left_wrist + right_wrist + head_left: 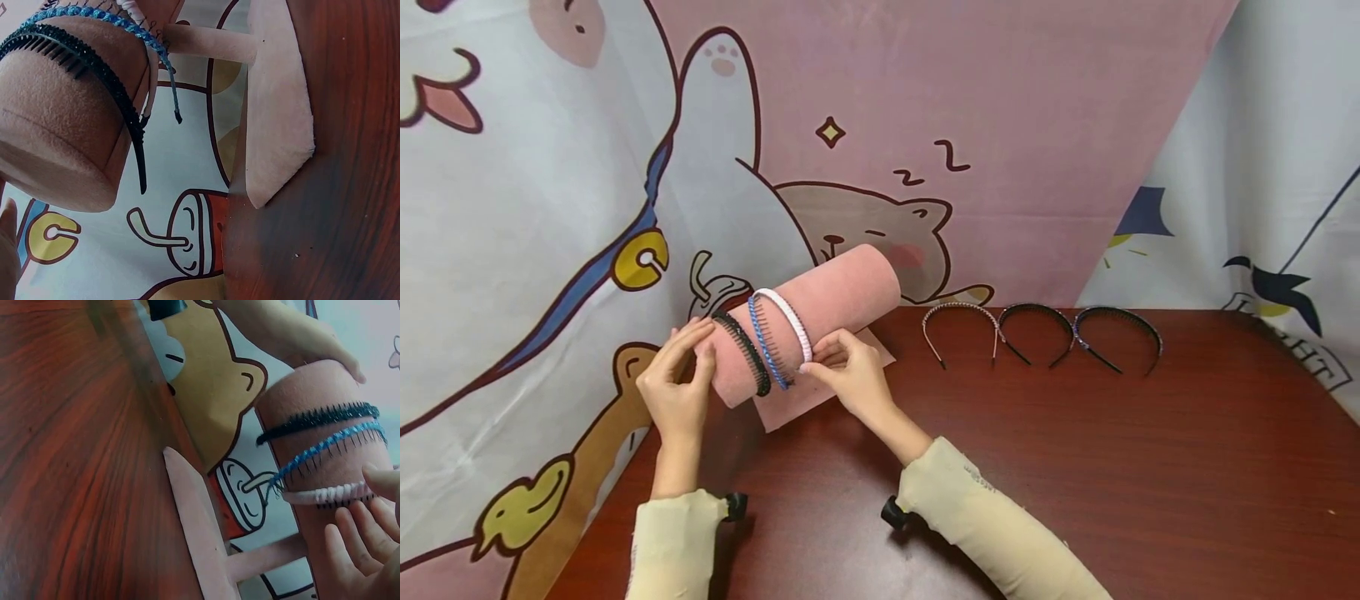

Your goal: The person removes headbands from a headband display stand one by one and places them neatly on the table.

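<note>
A pink cloth-covered headband stand, a roll on a short post over a flat base, lies slanted on the table. Round the roll sit a black toothed headband, a blue braided headband and a white headband. My right hand pinches the white headband near its lower end; the right wrist view has the thumb on one side and the fingers on the other. At the roll's near left end, my left hand touches it with fingers spread.
Three more headbands stand in a row by the back edge: a beaded pale one, a black one and a dark bluish one. They are on the reddish-brown table. A cartoon-printed cloth hangs right behind.
</note>
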A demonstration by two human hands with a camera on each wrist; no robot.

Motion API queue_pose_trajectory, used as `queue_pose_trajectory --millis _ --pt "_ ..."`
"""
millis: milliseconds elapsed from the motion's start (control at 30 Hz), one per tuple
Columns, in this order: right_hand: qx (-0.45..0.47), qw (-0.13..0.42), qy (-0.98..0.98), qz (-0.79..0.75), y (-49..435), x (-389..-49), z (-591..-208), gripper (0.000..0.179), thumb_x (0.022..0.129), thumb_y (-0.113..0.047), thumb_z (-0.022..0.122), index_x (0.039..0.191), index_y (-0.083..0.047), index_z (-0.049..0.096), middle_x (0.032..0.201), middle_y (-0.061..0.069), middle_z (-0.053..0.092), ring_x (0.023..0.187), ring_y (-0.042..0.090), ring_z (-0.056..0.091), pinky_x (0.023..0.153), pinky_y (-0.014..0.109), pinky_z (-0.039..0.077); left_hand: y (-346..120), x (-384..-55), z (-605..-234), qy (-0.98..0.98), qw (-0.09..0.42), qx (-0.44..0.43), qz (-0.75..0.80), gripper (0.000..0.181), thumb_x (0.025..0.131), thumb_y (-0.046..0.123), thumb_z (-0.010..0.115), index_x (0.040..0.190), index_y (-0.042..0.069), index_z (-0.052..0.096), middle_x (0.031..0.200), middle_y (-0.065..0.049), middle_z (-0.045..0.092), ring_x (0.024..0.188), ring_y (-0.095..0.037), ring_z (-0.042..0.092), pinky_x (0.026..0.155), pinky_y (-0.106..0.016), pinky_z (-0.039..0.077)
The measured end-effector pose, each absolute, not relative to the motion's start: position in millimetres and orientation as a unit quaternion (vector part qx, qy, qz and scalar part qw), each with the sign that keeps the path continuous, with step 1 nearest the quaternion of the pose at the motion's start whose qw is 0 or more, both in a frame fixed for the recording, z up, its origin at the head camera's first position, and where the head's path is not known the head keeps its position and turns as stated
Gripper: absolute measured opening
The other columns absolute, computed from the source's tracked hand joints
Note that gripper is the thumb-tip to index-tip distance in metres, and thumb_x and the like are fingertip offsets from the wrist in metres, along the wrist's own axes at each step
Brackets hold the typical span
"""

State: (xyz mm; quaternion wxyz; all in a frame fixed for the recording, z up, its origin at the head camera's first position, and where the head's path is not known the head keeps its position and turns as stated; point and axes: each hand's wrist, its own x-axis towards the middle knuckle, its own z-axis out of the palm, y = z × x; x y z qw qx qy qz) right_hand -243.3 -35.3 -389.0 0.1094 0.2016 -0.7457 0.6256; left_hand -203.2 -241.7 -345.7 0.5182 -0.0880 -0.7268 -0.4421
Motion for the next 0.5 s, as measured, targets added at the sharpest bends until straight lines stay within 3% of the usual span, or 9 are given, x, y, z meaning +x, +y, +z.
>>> queue_pose_trajectory --millis 267,500 --pt "0.183 0.149 -0.765 0.599 -42.0 -242.1 -389.2 0.018 0.084 -0.012 0.079 0.092 -0.006 0.064 0.086 0.009 0.072 0.078 0.015 0.069 0.072 0.017 0.057 -240.9 -203.0 -346.0 -0.728 0.517 -0.086 -0.442 0.015 0.084 -0.001 0.069 0.097 -0.007 0.076 0.1 -0.028 0.074 0.107 -0.006 0.071 0.11 -0.025 0.044" --pt "0.179 0.152 -0.745 0.624 -35.3 -245.4 -395.2 0.016 0.083 -0.005 0.075 0.091 -0.003 0.061 0.088 0.012 0.07 0.083 0.019 0.071 0.074 0.02 0.059 -241.6 -203.1 -346.8 -0.73 0.515 -0.083 -0.442 0.016 0.085 0.0 0.069 0.097 -0.006 0.077 0.1 -0.027 0.074 0.107 -0.006 0.071 0.11 -0.026 0.044"
